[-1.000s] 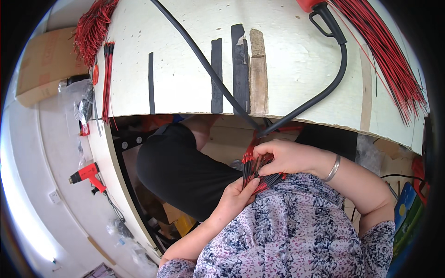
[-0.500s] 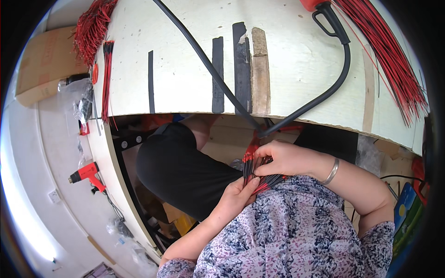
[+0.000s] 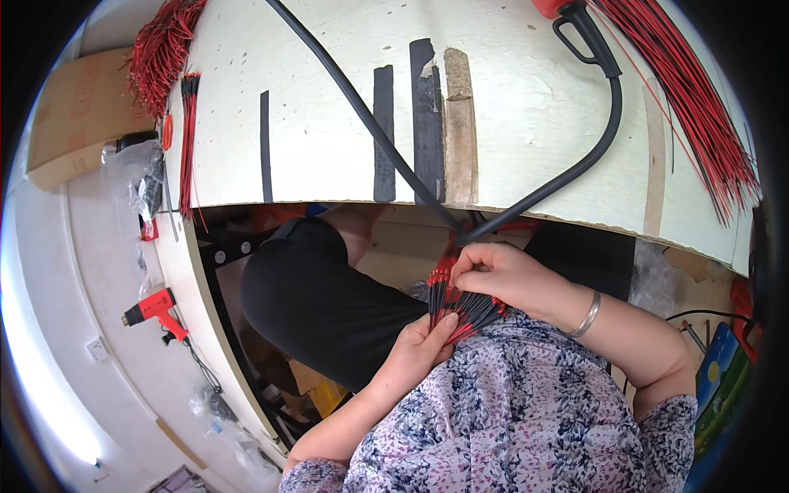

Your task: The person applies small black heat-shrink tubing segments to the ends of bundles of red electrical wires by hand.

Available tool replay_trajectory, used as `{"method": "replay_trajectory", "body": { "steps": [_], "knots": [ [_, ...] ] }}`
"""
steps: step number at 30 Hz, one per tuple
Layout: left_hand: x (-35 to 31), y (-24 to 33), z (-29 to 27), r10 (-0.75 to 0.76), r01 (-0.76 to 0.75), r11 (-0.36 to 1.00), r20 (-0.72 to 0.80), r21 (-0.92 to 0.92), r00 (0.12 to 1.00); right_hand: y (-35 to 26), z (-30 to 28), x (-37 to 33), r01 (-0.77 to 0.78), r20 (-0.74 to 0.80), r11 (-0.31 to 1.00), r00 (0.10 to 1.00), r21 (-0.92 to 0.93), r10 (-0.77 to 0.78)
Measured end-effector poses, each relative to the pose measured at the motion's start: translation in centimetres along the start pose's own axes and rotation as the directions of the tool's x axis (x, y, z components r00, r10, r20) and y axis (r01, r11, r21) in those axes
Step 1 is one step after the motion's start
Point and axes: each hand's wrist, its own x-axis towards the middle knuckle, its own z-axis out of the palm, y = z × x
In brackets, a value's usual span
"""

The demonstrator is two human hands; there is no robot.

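A fanned bundle of thin red and black wires (image 3: 468, 311) lies over my lap, with small red-orange tips along its upper end. My left hand (image 3: 417, 349) is closed around the lower part of this bundle, the thumb pressed across the wires. Above the fan, my right hand (image 3: 497, 275) is in a pinch, thumb and forefinger together beside the tips. Whatever may be between those fingertips is too small to make out. On the right wrist sits a silver bangle (image 3: 588, 315).
A pale worktable (image 3: 329, 156) spans the front, with dark and tan strips on it. A thick black cable (image 3: 353, 99) loops over its edge to a red-and-black handled tool (image 3: 585, 37). Red wires (image 3: 682, 107) lie far right; more bundles (image 3: 168, 57) far left, above a red heat gun (image 3: 156, 308).
My right hand has risen slightly off the wires, uncovering more of the fan, whose right-hand tips now show. The left hand keeps its hold in nearly the same place.
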Motion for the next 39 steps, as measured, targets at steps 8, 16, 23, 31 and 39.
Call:
{"method": "replay_trajectory", "body": {
  "steps": [8,16,23,31,39],
  "knots": [
    [0.1,-0.4,-0.4,-0.002,0.003,0.999,0.028,-0.041,1.0,-0.4,-0.4,-0.2,-0.042,0.117,0.999,0.992,0.022,0.039],
    [0.0,0.0,-0.3,-0.035,0.035,0.999,0.022,0.036,0.999,-0.2,-2.0,0.1,0.006,0.01,1.0,1.0,0.028,-0.006],
    [0.0,0.4,-0.1,-0.072,0.072,0.997,0.02,-0.001,0.997,-0.4,-0.6,0.2,-0.021,0.188,0.999,0.982,-0.024,0.025],
    [-0.2,0.6,-0.2,-0.027,0.027,1.0,0.005,0.004,1.0,0.7,-0.6,0.9,-0.019,0.196,0.999,0.98,-0.027,0.024],
    [-0.2,0.5,-0.3,-0.028,0.028,0.999,-0.016,0.037,0.999,0.6,0.1,-0.1,-0.086,0.114,0.995,0.99,0.052,0.08]
  ]
}}
